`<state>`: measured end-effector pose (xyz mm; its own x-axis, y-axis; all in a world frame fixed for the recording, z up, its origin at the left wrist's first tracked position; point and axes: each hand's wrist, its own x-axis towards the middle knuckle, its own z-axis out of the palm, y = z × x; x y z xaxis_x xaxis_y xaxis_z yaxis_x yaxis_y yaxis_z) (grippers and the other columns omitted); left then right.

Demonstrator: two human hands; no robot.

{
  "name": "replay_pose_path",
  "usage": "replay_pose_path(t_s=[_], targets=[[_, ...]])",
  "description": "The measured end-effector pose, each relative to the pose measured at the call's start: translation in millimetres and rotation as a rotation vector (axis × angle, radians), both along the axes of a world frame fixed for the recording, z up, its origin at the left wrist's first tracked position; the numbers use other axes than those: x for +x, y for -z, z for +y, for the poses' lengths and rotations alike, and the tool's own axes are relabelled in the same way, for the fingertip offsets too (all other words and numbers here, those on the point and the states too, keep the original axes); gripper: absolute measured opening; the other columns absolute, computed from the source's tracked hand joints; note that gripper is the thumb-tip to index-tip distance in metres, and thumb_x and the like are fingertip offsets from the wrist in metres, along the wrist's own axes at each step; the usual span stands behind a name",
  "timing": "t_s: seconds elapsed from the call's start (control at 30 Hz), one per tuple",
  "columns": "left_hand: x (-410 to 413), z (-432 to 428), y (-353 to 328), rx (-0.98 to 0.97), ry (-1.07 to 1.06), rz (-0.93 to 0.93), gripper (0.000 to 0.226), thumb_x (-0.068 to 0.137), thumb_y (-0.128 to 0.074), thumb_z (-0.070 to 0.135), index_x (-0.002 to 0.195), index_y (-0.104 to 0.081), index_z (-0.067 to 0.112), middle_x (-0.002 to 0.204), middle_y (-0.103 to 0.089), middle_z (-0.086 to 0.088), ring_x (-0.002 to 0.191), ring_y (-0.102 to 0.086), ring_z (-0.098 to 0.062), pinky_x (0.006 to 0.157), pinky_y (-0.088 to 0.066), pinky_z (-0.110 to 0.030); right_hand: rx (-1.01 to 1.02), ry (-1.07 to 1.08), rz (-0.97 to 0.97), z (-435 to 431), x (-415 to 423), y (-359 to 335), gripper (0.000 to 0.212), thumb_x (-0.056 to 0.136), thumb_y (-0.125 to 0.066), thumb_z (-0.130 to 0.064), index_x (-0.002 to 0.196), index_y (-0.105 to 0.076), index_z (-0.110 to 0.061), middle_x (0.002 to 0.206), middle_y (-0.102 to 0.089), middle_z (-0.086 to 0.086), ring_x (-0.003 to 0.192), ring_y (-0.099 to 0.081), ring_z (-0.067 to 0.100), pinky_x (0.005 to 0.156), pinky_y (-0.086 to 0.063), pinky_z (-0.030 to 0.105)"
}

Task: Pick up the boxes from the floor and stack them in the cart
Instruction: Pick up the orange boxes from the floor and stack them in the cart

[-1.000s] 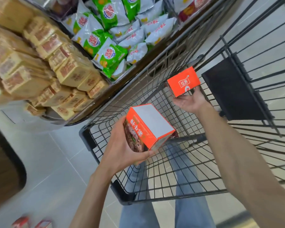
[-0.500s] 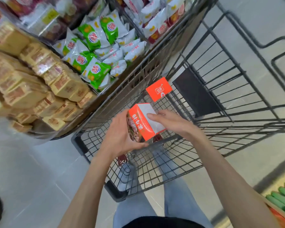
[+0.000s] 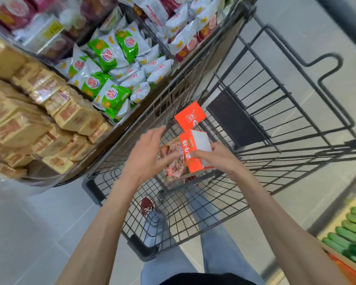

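Inside cart (image 3: 145,249), near its middle: box (image 3: 193,149), tilted, white face up, clasped from 4 o'clock by right hand (image 3: 220,159), thumb on orange side, fingers curled onto white face. At 9 o'clock of it, left hand (image 3: 146,153), fingers straight and spread, tips over printed face; contact impossible to tell. Just beside at 12 o'clock, far box (image 3: 190,116), orange, upright by cart's wire wall. Beyond that wall, toward 10 o'clock, green-and-white bags (image 3: 107,58) and tan packs (image 3: 74,118) on shelves. Below, at 6 o'clock, jeans (image 3: 218,254).
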<state>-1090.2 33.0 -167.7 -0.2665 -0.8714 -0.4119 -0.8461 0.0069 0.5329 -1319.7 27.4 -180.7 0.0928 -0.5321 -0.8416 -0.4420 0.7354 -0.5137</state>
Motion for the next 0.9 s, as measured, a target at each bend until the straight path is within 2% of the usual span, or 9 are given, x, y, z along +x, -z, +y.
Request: replay_pose_path(t_s=[0.07, 0.17, 0.23, 0.33, 0.43, 0.57, 0.67, 0.73, 0.9], targets=[[16, -9, 6, -0.214, -0.099, -0.043, 0.069, 0.097, -0.055, 0.051, 0.150, -0.037, 0.010, 0.144, -0.048, -0.012, 0.133, -0.043, -0.026, 0.112, -0.038, -0.045, 0.009, 0.119, 0.038, 5, -4, 13, 0.025, 0.079, -0.076, -0.033, 0.100, -0.074, -0.020, 0.094, -0.077, -0.008, 0.088, -0.072, 0.007, 0.072, -0.054, 0.021], [34, -25, 13, -0.400, -0.269, -0.121, 0.050, 0.097, -0.056, 0.030, 0.140, -0.045, 0.006, 0.130, -0.052, -0.017, 0.121, -0.047, -0.033, 0.102, -0.042, -0.046, 0.022, 0.331, 0.138, 7, -8, 32, 0.033, 0.080, -0.077, -0.032, 0.109, -0.067, -0.020, 0.092, -0.072, -0.009, 0.079, -0.067, 0.000, 0.055, -0.048, 0.014], [41, -36, 21, -0.395, -0.316, -0.154, 0.050, 0.099, -0.052, 0.034, 0.139, -0.045, 0.006, 0.130, -0.052, -0.019, 0.120, -0.048, -0.036, 0.100, -0.042, -0.047, 0.040, 0.442, 0.204, 6, -8, 48, 0.046, 0.078, -0.079, -0.032, 0.113, -0.057, -0.012, 0.090, -0.068, -0.007, 0.078, -0.065, 0.004, 0.056, -0.049, 0.017], [45, -48, 35, -0.218, -0.310, -0.071, 0.056, 0.103, -0.040, 0.053, 0.142, -0.043, 0.013, 0.132, -0.055, -0.013, 0.122, -0.051, -0.031, 0.097, -0.045, -0.045, 0.073, 0.553, 0.300, 1, -3, 69, 0.098, 0.056, -0.081, -0.051, 0.132, -0.040, -0.006, 0.115, -0.065, 0.006, 0.100, -0.066, 0.019, 0.080, -0.058, 0.034], [43, -50, 48, -0.135, -0.318, -0.016, 0.057, 0.101, -0.023, 0.065, 0.126, -0.051, 0.022, 0.113, -0.066, -0.005, 0.106, -0.061, -0.031, 0.083, -0.051, -0.048, 0.134, 0.613, 0.351, -8, 2, 93, 0.116, 0.050, -0.081, -0.059, 0.137, -0.030, -0.002, 0.124, -0.060, 0.012, 0.112, -0.061, 0.027, 0.095, -0.055, 0.044], [41, -52, 61, -0.149, -0.337, -0.090, 0.050, 0.101, -0.012, 0.066, 0.108, -0.047, 0.030, 0.096, -0.073, -0.001, 0.092, -0.065, -0.038, 0.073, -0.051, -0.051, 0.172, 0.676, 0.404, -30, 17, 120, 0.113, 0.070, -0.081, -0.057, 0.143, -0.023, 0.007, 0.143, -0.044, 0.020, 0.130, -0.048, 0.033, 0.100, -0.047, 0.037], [41, -51, 68, -0.164, -0.344, -0.127, 0.048, 0.101, -0.012, 0.065, 0.104, -0.045, 0.031, 0.093, -0.073, 0.000, 0.089, -0.065, -0.038, 0.072, -0.050, -0.051, 0.109, 0.755, 0.421, -45, 28, 145, 0.093, 0.081, -0.078, -0.039, 0.141, -0.024, 0.008, 0.146, -0.039, 0.024, 0.132, -0.048, 0.036, 0.093, -0.045, 0.034], [41, -51, 70, -0.174, -0.348, -0.131, 0.047, 0.102, -0.012, 0.065, 0.102, -0.045, 0.031, 0.092, -0.073, 0.000, 0.088, -0.065, -0.038, 0.072, -0.050, -0.051, 0.077, 0.804, 0.454, -53, 33, 161, 0.088, 0.083, -0.075, -0.032, 0.142, -0.023, 0.009, 0.146, -0.039, 0.026, 0.133, -0.047, 0.037, 0.099, -0.045, 0.037], [41, -50, 72, -0.202, -0.354, -0.140, 0.047, 0.104, -0.014, 0.061, 0.104, -0.047, 0.028, 0.092, -0.072, 0.000, 0.085, -0.063, -0.039, 0.068, -0.045, -0.046, 0.211, 0.990, 0.397, -53, 35, 183, 0.090, 0.089, -0.066, -0.050, 0.148, -0.021, 0.002, 0.150, -0.035, 0.020, 0.138, -0.039, 0.036, 0.107, -0.038, 0.043]])
